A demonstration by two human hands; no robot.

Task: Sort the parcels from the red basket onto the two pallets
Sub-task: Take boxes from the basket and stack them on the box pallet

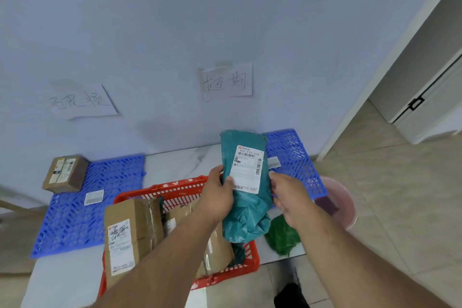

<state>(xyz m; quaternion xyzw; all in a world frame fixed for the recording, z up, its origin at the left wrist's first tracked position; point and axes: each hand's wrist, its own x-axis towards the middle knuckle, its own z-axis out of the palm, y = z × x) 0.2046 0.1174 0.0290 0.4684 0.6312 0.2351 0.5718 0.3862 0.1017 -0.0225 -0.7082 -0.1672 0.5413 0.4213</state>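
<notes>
Item 1: small cardboard box (65, 174), labelled on top, sitting on the far left corner of the left blue pallet (75, 220), against the wall.

Item 2: loose white shipping label (94, 197) lying flat on the same pallet, near the red basket.

Item 3: paper sign (82, 102) taped to the wall above the left pallet, handwritten; a second paper sign (226, 81) is taped higher up, above the right side.

Item 4: red basket (175, 189), on the pale floor strip between the two pallets, directly below you. Contents: a tall cardboard box (130, 235) standing at its left end with a printed label facing you, and further brown parcels (217, 252) partly hidden under your left forearm.

Item 5: your left hand (216, 196), fingers curled round the left edge of the teal mailer bag (246, 182), thumb pressed on the lower corner of its white label.

Item 6: the teal mailer bag itself, held upright above the far right corner of the basket, label toward you, lower end crumpled and hanging down.

Item 7: your right hand (287, 195), gripping the bag's right edge, with the fingers wrapped behind it.

Item 8: green bag (282, 235) on the floor just right of the basket, below your right wrist.

Item 9: right blue pallet (297, 165), against the wall behind the held bag, with a small label (273, 162) lying on it.

Item 10: pink bucket (342, 201), just beside the right pallet's near corner.
</notes>
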